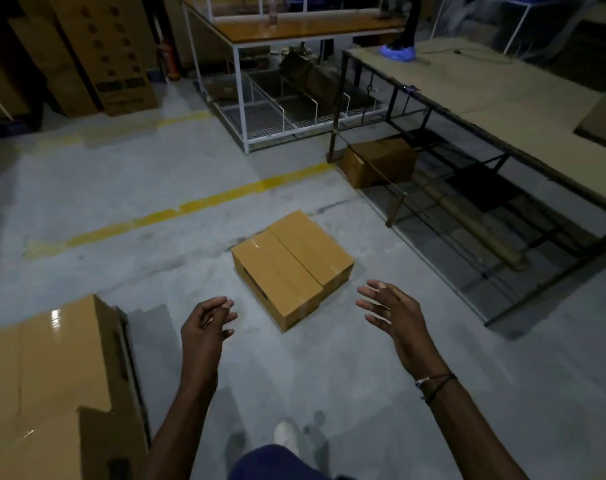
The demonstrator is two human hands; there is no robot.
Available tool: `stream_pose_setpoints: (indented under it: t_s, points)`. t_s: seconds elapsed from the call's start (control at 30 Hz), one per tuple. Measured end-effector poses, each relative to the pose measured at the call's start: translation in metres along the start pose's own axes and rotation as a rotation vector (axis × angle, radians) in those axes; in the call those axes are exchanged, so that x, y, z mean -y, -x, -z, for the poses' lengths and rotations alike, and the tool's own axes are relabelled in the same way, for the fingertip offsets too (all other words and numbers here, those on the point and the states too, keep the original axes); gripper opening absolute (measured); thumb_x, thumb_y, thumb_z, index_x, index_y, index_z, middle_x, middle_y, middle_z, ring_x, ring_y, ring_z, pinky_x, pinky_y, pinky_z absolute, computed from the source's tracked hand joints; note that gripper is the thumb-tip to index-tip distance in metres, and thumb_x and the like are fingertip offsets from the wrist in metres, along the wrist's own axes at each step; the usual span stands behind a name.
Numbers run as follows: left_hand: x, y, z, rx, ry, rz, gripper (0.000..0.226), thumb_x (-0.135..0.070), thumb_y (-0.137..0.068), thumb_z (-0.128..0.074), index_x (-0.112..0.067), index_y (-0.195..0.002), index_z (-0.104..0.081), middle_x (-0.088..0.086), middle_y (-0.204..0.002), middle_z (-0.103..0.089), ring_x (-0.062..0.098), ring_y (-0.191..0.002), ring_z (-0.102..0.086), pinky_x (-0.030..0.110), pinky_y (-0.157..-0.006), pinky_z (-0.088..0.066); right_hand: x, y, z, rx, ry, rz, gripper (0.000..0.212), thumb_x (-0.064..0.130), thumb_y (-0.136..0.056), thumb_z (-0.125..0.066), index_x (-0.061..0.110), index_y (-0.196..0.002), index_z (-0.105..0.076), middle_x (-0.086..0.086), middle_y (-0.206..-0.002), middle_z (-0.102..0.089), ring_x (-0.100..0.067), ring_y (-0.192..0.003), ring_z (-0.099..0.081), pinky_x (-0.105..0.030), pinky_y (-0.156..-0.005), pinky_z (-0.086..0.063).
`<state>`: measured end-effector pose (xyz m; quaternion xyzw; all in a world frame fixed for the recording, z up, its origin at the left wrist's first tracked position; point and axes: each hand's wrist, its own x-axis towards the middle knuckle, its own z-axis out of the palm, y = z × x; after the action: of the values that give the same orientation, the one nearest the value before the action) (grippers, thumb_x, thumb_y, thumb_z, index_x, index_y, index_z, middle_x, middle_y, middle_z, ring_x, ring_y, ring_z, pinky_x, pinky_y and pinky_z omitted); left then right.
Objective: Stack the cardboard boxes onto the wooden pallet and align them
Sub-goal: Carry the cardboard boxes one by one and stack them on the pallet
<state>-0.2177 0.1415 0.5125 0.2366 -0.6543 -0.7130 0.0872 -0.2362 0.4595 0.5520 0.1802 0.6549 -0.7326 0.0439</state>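
Cardboard box [292, 268] on floor [121, 188], frame centre. Left hand [204, 323] and right hand [391, 313] below it, apart from it. Second box [52, 386] lower left. Metal table [502, 109] upper right; box under table [379, 162].

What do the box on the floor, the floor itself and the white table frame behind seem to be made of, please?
The box looks like plain brown cardboard, sealed with clear glossy tape: a seam runs along its top. The floor seems to be grey concrete, matt and scuffed, with a painted yellow line. The table frame is probably white-painted metal tubing: thin, straight bars with a wire mesh shelf.
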Motion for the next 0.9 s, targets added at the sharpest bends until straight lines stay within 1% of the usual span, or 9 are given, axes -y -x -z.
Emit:
stream_pose_setpoints:
  t_s: [0.17,0.27,0.47,0.6,0.7,0.83,0.9]
  points:
    - [-0.008,-0.061,-0.046,-0.018,-0.016,0.042,0.014,-0.018,-0.104,-0.065,-0.015,-0.114,-0.074,-0.003,-0.108,-0.078,0.014,-0.097,-0.076,0.034,-0.078,-0.057,0.019,-0.079,-0.004,0.013,0.014,-0.053,0.029,0.03,-0.109,-0.054,0.013,-0.126,-0.07,-0.004,-0.12,-0.079,-0.023,-0.109,-0.077,-0.04,-0.097,-0.057]
    - [-0.01,-0.09,-0.068,-0.062,-0.027,0.067,0.014,-0.016,-0.104,-0.064,-0.014,-0.113,-0.074,-0.001,-0.107,-0.078,0.015,-0.096,-0.076,0.033,-0.077,-0.056,0.027,-0.129,-0.005,0.042,0.031,-0.088,0.029,0.03,-0.11,-0.054,0.013,-0.126,-0.07,-0.005,-0.12,-0.079,-0.024,-0.109,-0.076,-0.04,-0.098,-0.057]
    - [0.006,-0.143,-0.117,-0.181,-0.046,0.105,0.014,-0.017,-0.103,-0.063,-0.014,-0.113,-0.073,0.003,-0.107,-0.077,0.017,-0.096,-0.076,0.036,-0.079,-0.058,0.027,-0.247,-0.002,0.166,0.108,-0.132,0.031,0.031,-0.109,-0.055,0.014,-0.13,-0.07,-0.004,-0.121,-0.079,-0.024,-0.111,-0.076,-0.04,-0.094,-0.057]
    - [0.032,-0.179,-0.156,-0.271,-0.068,0.183,0.012,-0.017,-0.102,-0.066,-0.014,-0.112,-0.072,0.006,-0.107,-0.077,0.019,-0.095,-0.076,0.034,-0.075,-0.057,0.021,-0.329,0.009,0.261,0.185,-0.173,0.031,0.032,-0.108,-0.058,0.017,-0.133,-0.068,-0.002,-0.126,-0.077,-0.023,-0.114,-0.075,-0.039,-0.089,-0.057]
    - [0.049,-0.207,-0.184,-0.314,-0.09,0.244,0.014,-0.021,-0.101,-0.069,-0.014,-0.113,-0.071,0.008,-0.107,-0.077,0.022,-0.097,-0.076,0.035,-0.075,-0.057,0.018,-0.389,0.014,0.33,0.251,-0.208,0.033,0.032,-0.108,-0.057,0.018,-0.137,-0.065,0.0,-0.132,-0.074,-0.021,-0.115,-0.074,-0.038,-0.088,-0.056]
    - [0.064,-0.251,-0.215,-0.341,-0.104,0.312,0.018,-0.026,-0.101,-0.067,-0.014,-0.115,-0.069,0.006,-0.108,-0.076,0.025,-0.1,-0.075,0.034,-0.075,-0.057,0.011,-0.464,0.007,0.413,0.329,-0.253,0.04,0.036,-0.108,-0.057,0.019,-0.143,-0.06,0.001,-0.138,-0.07,-0.021,-0.119,-0.071,-0.04,-0.095,-0.056]
    - [0.076,-0.277,-0.226,-0.328,-0.109,0.348,0.027,-0.034,-0.1,-0.069,-0.013,-0.117,-0.067,0.005,-0.112,-0.075,0.025,-0.103,-0.075,0.033,-0.074,-0.056,0.002,-0.499,-0.004,0.452,0.362,-0.282,0.041,0.037,-0.107,-0.058,0.02,-0.145,-0.058,0.001,-0.142,-0.067,-0.021,-0.121,-0.069,-0.041,-0.096,-0.055]
